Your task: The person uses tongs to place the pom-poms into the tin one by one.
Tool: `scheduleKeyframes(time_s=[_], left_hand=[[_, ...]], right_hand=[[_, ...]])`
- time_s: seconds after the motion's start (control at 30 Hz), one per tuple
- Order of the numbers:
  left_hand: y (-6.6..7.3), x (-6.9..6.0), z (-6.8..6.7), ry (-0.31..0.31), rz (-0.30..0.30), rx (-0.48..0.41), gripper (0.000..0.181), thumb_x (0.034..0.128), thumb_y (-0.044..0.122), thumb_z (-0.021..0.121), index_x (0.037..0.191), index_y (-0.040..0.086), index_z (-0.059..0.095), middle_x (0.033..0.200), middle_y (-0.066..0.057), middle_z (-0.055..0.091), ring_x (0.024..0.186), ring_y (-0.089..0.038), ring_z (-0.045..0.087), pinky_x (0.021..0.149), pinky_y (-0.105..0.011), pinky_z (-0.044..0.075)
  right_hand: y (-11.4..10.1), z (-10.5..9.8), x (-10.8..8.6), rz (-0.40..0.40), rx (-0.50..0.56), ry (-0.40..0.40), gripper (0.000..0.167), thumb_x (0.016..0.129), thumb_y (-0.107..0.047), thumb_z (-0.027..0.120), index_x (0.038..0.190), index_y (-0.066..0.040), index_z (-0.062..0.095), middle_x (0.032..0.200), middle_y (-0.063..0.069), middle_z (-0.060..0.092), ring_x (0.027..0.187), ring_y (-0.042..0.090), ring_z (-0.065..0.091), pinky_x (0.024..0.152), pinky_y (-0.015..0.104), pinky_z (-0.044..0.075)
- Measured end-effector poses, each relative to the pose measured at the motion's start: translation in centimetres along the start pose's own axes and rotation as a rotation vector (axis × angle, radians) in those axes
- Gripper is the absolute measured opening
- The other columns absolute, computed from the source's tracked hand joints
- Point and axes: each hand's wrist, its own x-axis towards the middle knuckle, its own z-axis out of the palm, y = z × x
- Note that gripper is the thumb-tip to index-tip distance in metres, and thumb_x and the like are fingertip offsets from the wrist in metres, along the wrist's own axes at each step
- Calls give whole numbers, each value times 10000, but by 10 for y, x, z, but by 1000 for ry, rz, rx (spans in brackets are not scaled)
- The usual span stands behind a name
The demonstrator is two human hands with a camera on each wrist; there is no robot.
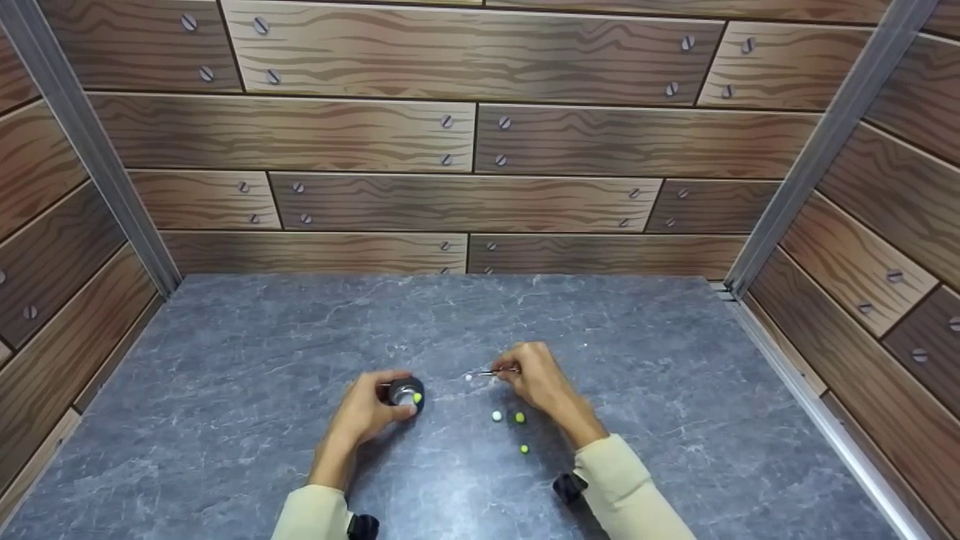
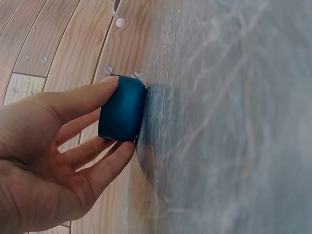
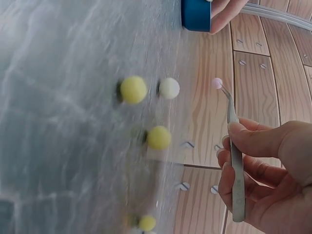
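Note:
My left hand (image 1: 367, 411) holds a small blue metallic cup (image 2: 123, 108) between thumb and fingers, its base at the grey tabletop. Inside the cup, seen from above, is a yellow-green ball (image 1: 418, 397). My right hand (image 3: 265, 165) pinches silver bent-tip tweezers (image 3: 236, 165). A small pale pinkish ball (image 3: 217, 83) is at the tips of the tweezers, raised off the table between the cup and the right hand. Near the right wrist lie a white ball (image 1: 496, 415), a yellow-green ball (image 1: 520, 417) and a smaller yellow-green ball (image 1: 524, 448).
The grey marbled tabletop (image 1: 247, 337) is bounded by wood-patterned walls (image 1: 375, 135) at the back and sides. Metal posts (image 1: 810, 150) stand at the back corners. In the right wrist view another yellow ball (image 3: 147, 223) lies at the lower edge.

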Motion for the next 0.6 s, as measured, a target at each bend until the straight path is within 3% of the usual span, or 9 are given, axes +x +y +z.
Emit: scheduleKeyframes(time_s=[0.47,0.6], left_hand=[[-1,0,1,-4,-4,-11,508,778,11,869,1264,62,731,1167,-196,755,1062,-304,729,979,-504,539],[-2,1,1,-4,8,-12,507,774,13,871,1260,58,732,1158,-197,759,1052,-305,733,966,-501,545]], right_hand=[[-20,13,12,9,26,0,105,818,35,793,886,-38,828,824,114,769,743,239,721,662,276,567],[-25,19,14,-22,32,-13,94,829,37,791,883,-31,826,843,119,781,757,248,736,668,290,583]])
